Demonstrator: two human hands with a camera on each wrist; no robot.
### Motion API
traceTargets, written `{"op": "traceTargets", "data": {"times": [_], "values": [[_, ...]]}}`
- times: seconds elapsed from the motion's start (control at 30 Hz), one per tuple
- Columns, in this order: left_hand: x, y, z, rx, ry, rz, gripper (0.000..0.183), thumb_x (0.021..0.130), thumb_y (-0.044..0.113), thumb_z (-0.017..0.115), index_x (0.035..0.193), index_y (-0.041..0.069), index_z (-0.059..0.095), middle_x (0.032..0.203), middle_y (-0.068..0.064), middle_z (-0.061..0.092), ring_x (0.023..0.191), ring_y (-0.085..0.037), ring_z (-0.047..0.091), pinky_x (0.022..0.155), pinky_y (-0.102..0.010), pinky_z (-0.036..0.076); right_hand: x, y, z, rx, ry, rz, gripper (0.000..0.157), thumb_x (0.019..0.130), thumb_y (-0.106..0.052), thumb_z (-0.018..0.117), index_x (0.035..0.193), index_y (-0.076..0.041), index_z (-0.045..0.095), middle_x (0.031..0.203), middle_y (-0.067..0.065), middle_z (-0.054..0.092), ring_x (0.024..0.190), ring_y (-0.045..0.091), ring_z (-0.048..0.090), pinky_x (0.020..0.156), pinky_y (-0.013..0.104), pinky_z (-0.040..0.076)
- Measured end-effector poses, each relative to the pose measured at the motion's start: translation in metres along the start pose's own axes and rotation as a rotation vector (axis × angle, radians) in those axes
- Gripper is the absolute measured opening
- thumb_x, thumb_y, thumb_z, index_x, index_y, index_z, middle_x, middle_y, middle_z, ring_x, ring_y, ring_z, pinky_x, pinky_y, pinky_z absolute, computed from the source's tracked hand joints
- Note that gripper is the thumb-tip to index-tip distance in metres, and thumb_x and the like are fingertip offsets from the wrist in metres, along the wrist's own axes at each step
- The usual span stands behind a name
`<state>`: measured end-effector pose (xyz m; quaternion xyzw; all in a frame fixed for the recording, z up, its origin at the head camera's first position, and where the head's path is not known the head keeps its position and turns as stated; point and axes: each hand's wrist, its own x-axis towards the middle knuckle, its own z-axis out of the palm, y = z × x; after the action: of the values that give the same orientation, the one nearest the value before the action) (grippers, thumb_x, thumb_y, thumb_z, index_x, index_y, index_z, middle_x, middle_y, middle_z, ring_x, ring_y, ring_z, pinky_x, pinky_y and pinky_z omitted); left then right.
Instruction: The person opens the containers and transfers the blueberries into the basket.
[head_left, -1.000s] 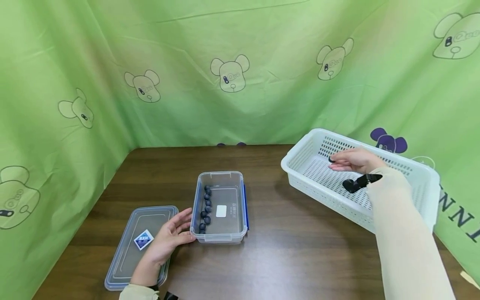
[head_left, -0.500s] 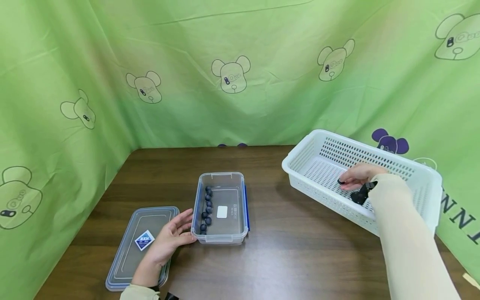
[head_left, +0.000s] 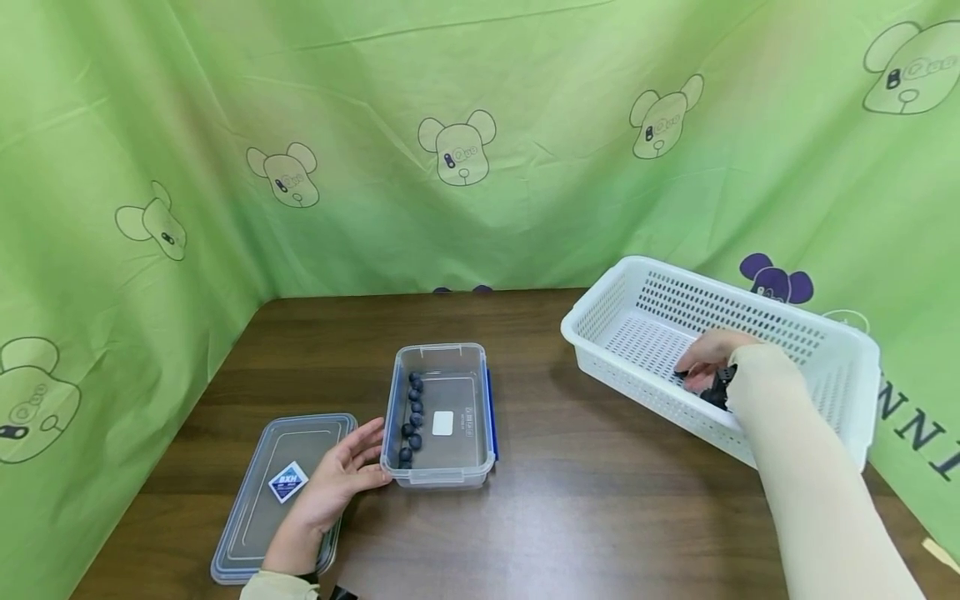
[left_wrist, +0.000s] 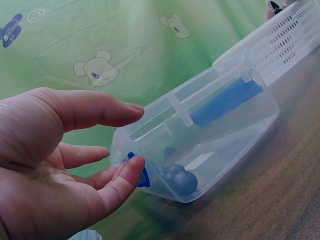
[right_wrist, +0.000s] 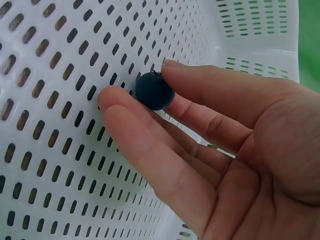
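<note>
In the right wrist view, my right hand (right_wrist: pixel 210 130) pinches a blueberry (right_wrist: pixel 154 91) between thumb and fingertips, close over the slotted floor of the white basket (right_wrist: pixel 50 125). From the head view this hand (head_left: pixel 708 357) reaches down inside the basket, its wrist partly covered by the sleeve. A clear plastic container (head_left: pixel 450 477) stands mid-table with a row of blueberries (head_left: pixel 416 419) along its left side. My left hand (head_left: pixel 341 473) rests at its near left corner, thumb and fingers relaxed. The left wrist view shows those fingertips by a blue clip (left_wrist: pixel 144 179).
A clear lid (head_left: pixel 315 429) with a blue diamond label lies on the wooden table (head_left: pixel 555 517), partly under the left forearm. The basket stands at the right, its high walls around the right hand. A green curtain (head_left: pixel 360 242) hangs behind the table.
The right hand has moved lower and nearer within the basket, a dark spot showing at its fingertips throughout. The left hand and the container stay put.
</note>
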<state>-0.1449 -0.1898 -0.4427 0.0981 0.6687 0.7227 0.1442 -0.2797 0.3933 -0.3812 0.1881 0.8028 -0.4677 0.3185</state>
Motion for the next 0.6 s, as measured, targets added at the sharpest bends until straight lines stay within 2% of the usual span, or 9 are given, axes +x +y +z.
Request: {"op": "traceTargets", "data": {"times": [0.1, 0.17, 0.23, 0.33, 0.43, 0.6], "values": [[0.0, 0.0, 0.0, -0.002, 0.005, -0.004, 0.08, 0.081, -0.012, 0.066, 0.15, -0.013, 0.026, 0.146, -0.036, 0.034, 0.123, -0.033, 0.047, 0.087, -0.025, 0.052, -0.002, -0.001, -0.002, 0.004, -0.024, -0.021, 0.031, 0.092, -0.007, 0.065, 0.111, 0.016, 0.054, 0.084, 0.018, 0.066, 0.07, 0.018, 0.069, 0.072, 0.027, 0.058], [0.0, 0.0, 0.0, -0.005, 0.008, -0.007, 0.08, 0.08, -0.012, 0.066, 0.15, -0.013, 0.026, 0.146, -0.036, 0.034, 0.123, -0.033, 0.047, 0.086, -0.025, 0.052, -0.005, -0.003, -0.006, 0.02, -0.054, -0.044, 0.029, 0.095, -0.007, 0.062, 0.111, 0.015, 0.054, 0.083, 0.016, 0.068, 0.071, 0.017, 0.069, 0.072, 0.026, 0.058], [0.0, 0.001, 0.0, -0.006, 0.009, -0.009, 0.08, 0.08, -0.012, 0.066, 0.15, -0.013, 0.026, 0.146, -0.036, 0.034, 0.122, -0.032, 0.048, 0.086, -0.025, 0.052, -0.011, -0.007, -0.008, 0.079, -0.073, -0.081, 0.023, 0.099, -0.005, 0.055, 0.112, 0.013, 0.055, 0.085, 0.015, 0.069, 0.073, 0.017, 0.07, 0.075, 0.027, 0.057], [0.0, 0.001, 0.001, -0.008, 0.01, -0.008, 0.081, 0.08, -0.012, 0.066, 0.15, -0.013, 0.026, 0.146, -0.036, 0.034, 0.121, -0.029, 0.049, 0.086, -0.025, 0.052, -0.016, -0.01, -0.015, 0.233, -0.104, -0.139, 0.014, 0.1, -0.003, 0.053, 0.101, 0.003, 0.065, 0.087, 0.015, 0.071, 0.078, 0.018, 0.072, 0.08, 0.028, 0.056], [0.0, 0.001, 0.001, -0.003, 0.008, -0.001, 0.08, 0.08, -0.011, 0.067, 0.149, -0.013, 0.026, 0.146, -0.036, 0.035, 0.12, -0.028, 0.049, 0.087, -0.025, 0.052, -0.017, -0.012, -0.02, 0.361, -0.132, -0.179, 0.023, 0.101, -0.001, 0.051, 0.09, -0.007, 0.071, 0.089, 0.015, 0.072, 0.083, 0.019, 0.072, 0.084, 0.028, 0.055], [0.0, 0.0, 0.0, 0.005, 0.008, 0.001, 0.08, 0.08, -0.012, 0.066, 0.149, -0.014, 0.026, 0.145, -0.036, 0.035, 0.119, -0.026, 0.05, 0.087, -0.024, 0.051, -0.018, -0.018, -0.021, 0.412, -0.176, -0.234, 0.029, 0.103, -0.002, 0.048, 0.088, -0.01, 0.072, 0.09, 0.012, 0.073, 0.085, 0.018, 0.072, 0.086, 0.028, 0.054]]}}
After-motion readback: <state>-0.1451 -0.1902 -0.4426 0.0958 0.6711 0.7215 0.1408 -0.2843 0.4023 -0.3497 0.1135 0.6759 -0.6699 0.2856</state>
